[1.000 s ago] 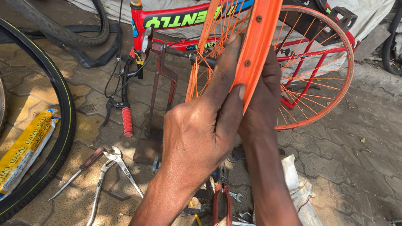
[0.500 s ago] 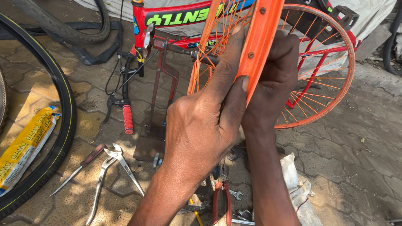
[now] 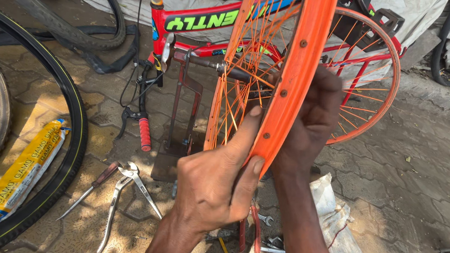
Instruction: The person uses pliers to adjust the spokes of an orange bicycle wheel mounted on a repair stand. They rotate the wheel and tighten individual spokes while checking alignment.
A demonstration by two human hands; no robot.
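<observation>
An orange rim (image 3: 294,79) with orange spokes stands upright on edge in a rusty metal stand (image 3: 185,109), its axle resting across the stand's top. The rim rises between the two hands. The left hand (image 3: 214,185) grips the rim's lower edge from the near side, thumb pressed flat along the outer face and fingers curled against the spoke side. The right hand (image 3: 310,120) sits higher and on the far side, fingers wrapped onto the rim among the spokes; how tightly it clasps cannot be told.

Behind the rim lies a red bike frame (image 3: 199,22) with a second orange wheel (image 3: 376,88). On the paved floor to the left lie pliers (image 3: 124,193), a black tyre (image 3: 73,129) and a yellow packet (image 3: 19,175). A red grip (image 3: 145,135) hangs just left of the stand. A white cloth (image 3: 335,222) lies below the right forearm, with red-handled pliers (image 3: 250,235) and small spanners near it.
</observation>
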